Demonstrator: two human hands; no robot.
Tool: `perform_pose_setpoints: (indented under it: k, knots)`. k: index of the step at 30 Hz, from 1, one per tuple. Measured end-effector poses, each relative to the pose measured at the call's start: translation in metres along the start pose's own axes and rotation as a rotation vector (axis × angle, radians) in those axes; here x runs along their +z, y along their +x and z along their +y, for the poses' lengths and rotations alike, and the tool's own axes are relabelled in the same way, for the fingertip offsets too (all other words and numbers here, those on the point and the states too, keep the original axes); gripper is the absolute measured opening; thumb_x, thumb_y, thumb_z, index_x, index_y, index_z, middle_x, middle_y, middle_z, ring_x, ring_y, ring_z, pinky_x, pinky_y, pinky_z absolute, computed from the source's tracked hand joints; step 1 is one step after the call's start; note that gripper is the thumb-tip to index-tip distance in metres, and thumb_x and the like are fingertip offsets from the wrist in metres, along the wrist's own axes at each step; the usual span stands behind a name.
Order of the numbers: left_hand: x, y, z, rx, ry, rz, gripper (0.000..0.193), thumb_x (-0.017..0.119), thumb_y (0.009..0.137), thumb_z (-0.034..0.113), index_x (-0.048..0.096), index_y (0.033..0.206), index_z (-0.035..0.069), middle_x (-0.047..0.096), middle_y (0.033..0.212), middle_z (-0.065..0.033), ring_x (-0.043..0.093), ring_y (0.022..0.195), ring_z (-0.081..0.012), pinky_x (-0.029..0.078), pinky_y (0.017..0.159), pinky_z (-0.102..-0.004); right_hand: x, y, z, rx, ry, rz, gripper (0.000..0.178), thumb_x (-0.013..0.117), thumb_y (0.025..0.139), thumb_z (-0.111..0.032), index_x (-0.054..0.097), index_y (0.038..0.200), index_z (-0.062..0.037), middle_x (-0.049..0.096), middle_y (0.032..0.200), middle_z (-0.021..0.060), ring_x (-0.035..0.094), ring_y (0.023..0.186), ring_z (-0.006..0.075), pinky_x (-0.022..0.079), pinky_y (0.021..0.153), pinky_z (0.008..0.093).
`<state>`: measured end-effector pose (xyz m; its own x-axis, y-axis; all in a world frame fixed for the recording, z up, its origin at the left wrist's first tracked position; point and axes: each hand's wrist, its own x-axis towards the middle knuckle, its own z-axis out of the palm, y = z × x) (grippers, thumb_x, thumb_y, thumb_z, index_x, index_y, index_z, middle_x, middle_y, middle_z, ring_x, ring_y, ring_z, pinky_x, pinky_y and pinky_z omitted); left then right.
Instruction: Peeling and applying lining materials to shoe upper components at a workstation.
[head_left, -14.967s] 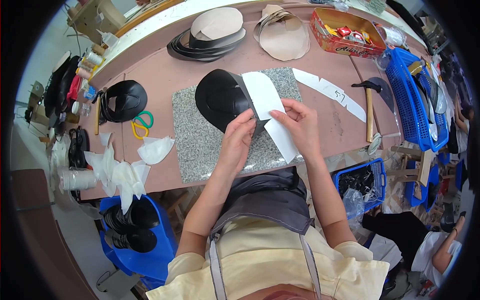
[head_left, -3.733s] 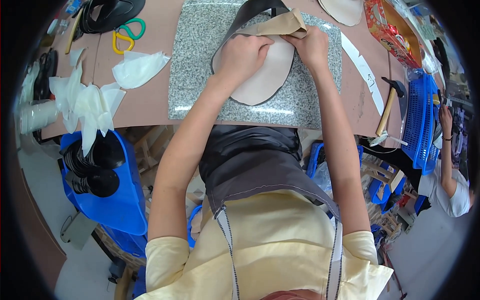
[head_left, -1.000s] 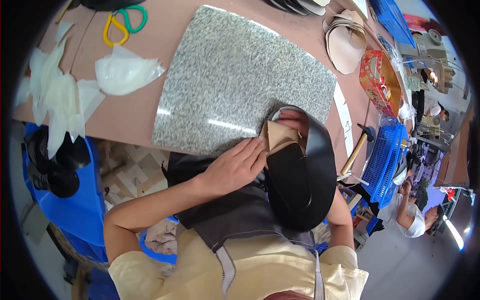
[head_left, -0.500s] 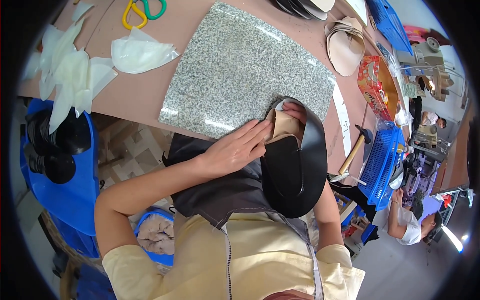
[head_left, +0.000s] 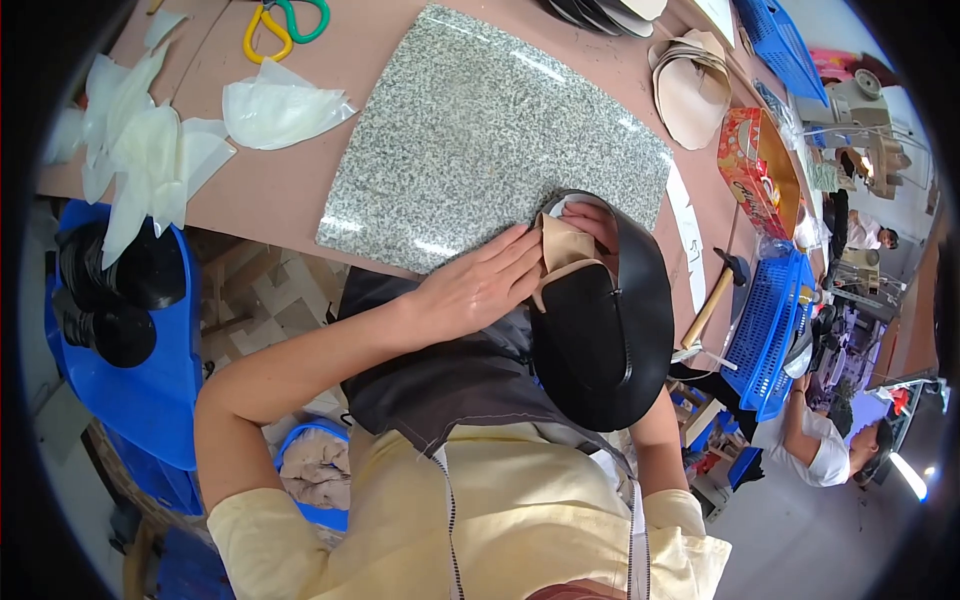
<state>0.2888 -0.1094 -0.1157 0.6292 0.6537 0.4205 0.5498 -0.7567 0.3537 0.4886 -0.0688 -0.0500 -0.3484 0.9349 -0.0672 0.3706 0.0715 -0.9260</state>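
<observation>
- The black, smooth, leather-like upper with a rounded end (head_left: pixel 600 350) is over the person's lap at the near edge of the pinkish-brown surface (head_left: pixel 270 185), its far end overlapping the grey speckled stone slab (head_left: pixel 490 140) in view.
- It lies just to the right of the left hand (head_left: pixel 475 285), whose fingers touch its left edge; its long axis runs roughly away from the body, rounded end nearest the torso.
- Both hands are at it: the right forearm (head_left: pixel 655 435) comes up beneath, and part of the right hand (head_left: pixel 590 222) shows through the opening at the far end.
- The left fingers are straight and close together, laid along the folded tan lining (head_left: pixel 566 245); whether they pinch it, I cannot tell.
- The right fingers are mostly hidden, so I cannot tell their grip.
- The upper looks glossy along its curved right-hand band, duller across the middle, with a curved slit or seam line there.
</observation>
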Motion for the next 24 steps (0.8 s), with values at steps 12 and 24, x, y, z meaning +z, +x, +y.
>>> perform_pose_setpoints:
  k: [12,24]
  knots:
    - [-0.015,0.015,-0.009,-0.019,-0.126,-0.174,0.068,0.078,0.070,0.031,0.052,0.121,-0.006,0.050,0.132,-0.0227,0.042,0.133,-0.0363,0.025,0.118,-0.0475,-0.006,0.003,-0.019,-0.188,-0.384,-0.063,0.053,0.076,0.082,-0.020,0.056,0.125,0.0057,0.062,0.124,0.0159,0.062,0.113,0.0235,0.047,0.100,0.0335]
    - [-0.017,0.027,-0.010,-0.036,-0.156,-0.139,0.080,0.079,0.069,0.035,0.047,0.130,-0.006,0.047,0.137,-0.0216,0.039,0.136,-0.0352,0.025,0.118,-0.0462,-0.016,0.009,-0.043,-0.216,-0.360,0.031,0.045,0.074,0.080,-0.021,0.062,0.115,0.0038,0.067,0.110,0.0196,0.066,0.102,0.0291,0.050,0.090,0.0336]
